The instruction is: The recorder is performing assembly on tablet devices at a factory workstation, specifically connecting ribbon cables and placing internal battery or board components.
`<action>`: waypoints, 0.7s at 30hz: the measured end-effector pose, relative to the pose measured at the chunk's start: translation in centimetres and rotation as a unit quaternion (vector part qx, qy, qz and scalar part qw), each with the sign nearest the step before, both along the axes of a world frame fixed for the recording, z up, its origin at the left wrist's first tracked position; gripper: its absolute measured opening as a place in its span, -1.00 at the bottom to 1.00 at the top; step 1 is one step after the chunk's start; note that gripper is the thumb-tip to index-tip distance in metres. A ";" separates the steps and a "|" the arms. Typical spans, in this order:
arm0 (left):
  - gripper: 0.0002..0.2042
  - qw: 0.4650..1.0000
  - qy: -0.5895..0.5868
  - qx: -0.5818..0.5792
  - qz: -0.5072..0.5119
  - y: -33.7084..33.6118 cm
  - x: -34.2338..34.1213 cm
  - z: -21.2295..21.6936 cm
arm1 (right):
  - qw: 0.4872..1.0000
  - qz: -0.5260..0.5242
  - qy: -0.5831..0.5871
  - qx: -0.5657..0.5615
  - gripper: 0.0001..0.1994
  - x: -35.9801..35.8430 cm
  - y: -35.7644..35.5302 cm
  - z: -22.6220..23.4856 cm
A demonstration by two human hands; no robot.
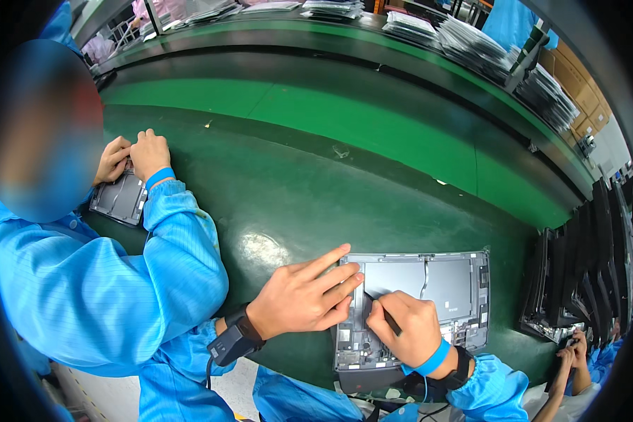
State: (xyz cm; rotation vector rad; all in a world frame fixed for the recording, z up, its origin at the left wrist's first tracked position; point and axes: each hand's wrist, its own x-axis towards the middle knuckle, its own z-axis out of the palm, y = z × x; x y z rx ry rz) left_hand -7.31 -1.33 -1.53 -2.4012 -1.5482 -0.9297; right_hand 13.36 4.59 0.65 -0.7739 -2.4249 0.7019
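Observation:
A grey tablet-like device casing (457, 281), with its inner parts exposed, lies on the green table (295, 183) in front of me. My left hand (306, 295) is open, its fingers stretched over the casing's left edge with the fingertips at the upper left corner. In my right hand (411, 330) a slim black tool (392, 322) is pinched between thumb and fingers, slanting over the left part of the casing. Its tip is hard to make out, and my right hand covers part of the casing's lower middle.
At left, a co-worker's hands (144, 155) work on a similar grey casing (119, 197). Dark casings (577, 267) stand in a row at right, near another person's hands (572, 359). Flat packages (475, 46) are stacked on the raised shelf behind.

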 end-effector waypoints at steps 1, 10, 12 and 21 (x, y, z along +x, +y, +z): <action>-0.67 1.000 -0.001 -0.004 0.000 -0.1 0.0 0.0 | 1.000 -0.006 -0.001 -0.004 -0.88 -0.1 -0.1 0.1; -0.67 1.000 -0.001 -0.006 -0.004 0.1 0.0 0.1 | 0.998 -0.022 -0.054 -0.010 -0.85 0.5 -1.8 1.0; -0.67 1.000 -0.001 -0.006 -0.003 0.1 -0.1 0.0 | 0.999 -0.019 -0.037 0.006 -0.84 0.3 -1.8 1.0; -0.66 1.000 -0.017 -0.011 -0.008 -0.5 0.2 -0.2 | 0.996 -0.037 0.061 -0.043 -0.88 1.8 -2.2 2.6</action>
